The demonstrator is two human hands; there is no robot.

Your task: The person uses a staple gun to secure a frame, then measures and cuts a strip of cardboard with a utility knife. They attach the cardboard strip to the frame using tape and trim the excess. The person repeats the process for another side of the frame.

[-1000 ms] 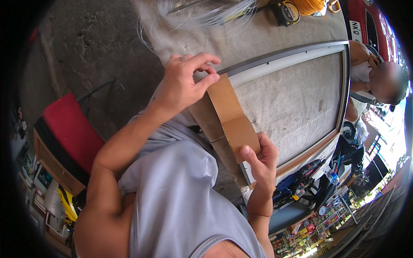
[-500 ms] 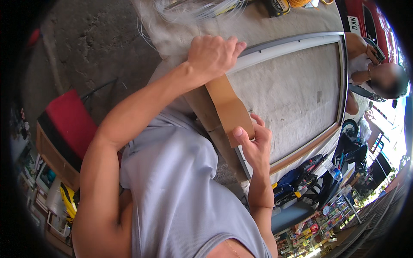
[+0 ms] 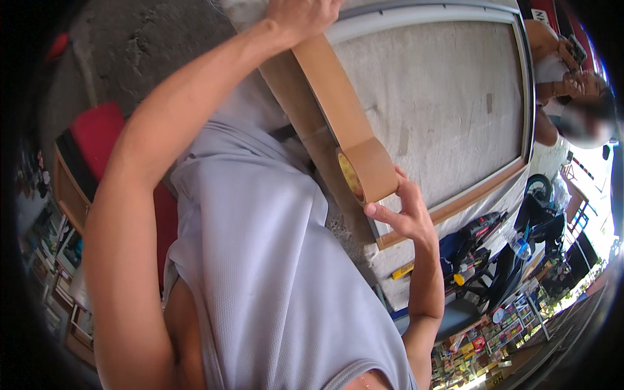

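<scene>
At top edge, left hand point(image 3: 300, 14) cropped, tape roll point(image 3: 368, 170)

Tape roll point(image 3: 369, 170) is plain brown with a yellowish core. Shirt point(image 3: 273, 273) is light grey, and there's a red box point(image 3: 97, 133) off left.

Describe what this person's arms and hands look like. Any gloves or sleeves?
Both hands are bare: no gloves, rings or watch show on the left hand or the right hand. The arms are uncovered along their whole visible length. The person wears a light grey sleeveless top of fine mesh-like fabric, open wide at the armhole.
</scene>
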